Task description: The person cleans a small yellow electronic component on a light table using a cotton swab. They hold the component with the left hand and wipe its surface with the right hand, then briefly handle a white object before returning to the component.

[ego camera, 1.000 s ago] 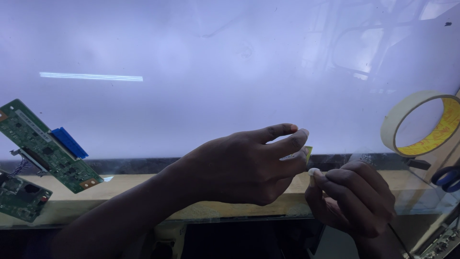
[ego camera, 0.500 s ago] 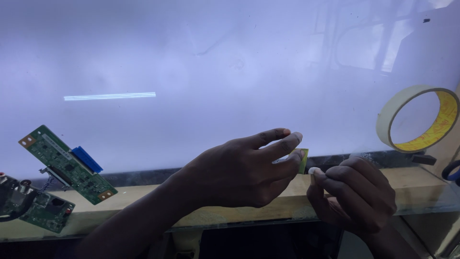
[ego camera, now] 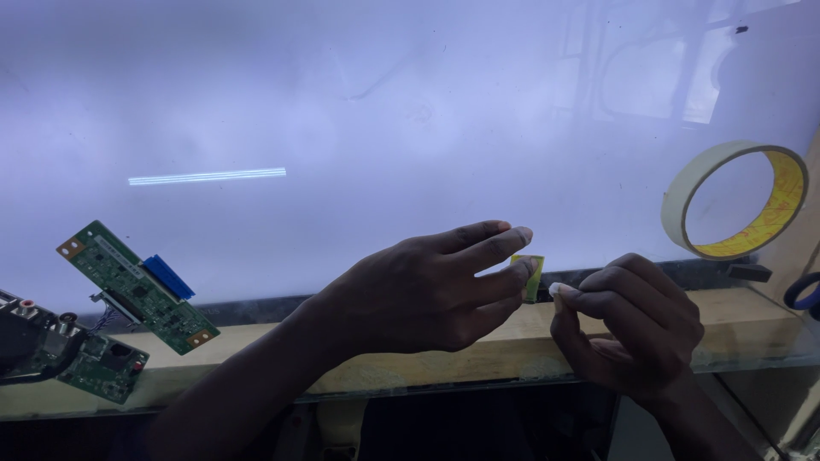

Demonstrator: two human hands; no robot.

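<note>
1. A big glowing white screen [ego camera: 384, 128] is laid flat and fills most of the view. A wooden edge [ego camera: 478, 350] is seen along its near side.
2. A green circuit board [ego camera: 137, 286] with a blue strip is seen at the left, resting on the screen. A second green board [ego camera: 90, 369] is placed just below it, beside a dark part with wires.
3. A roll of tape [ego camera: 735, 201], pale outside and yellow inside, is stood on its edge at the right. A blue loop [ego camera: 805, 292] is seen near it, maybe scissor handles.
4. A small yellow-green piece [ego camera: 530, 275] is pinched by the fingertips of the left hand [ego camera: 427, 294], right at the screen's near edge. Part of it is hidden by the fingers.
5. The right hand [ego camera: 628, 329] is curled shut just beside it. Something small and pale may be held at the thumb tip, but it cannot be told for sure.
</note>
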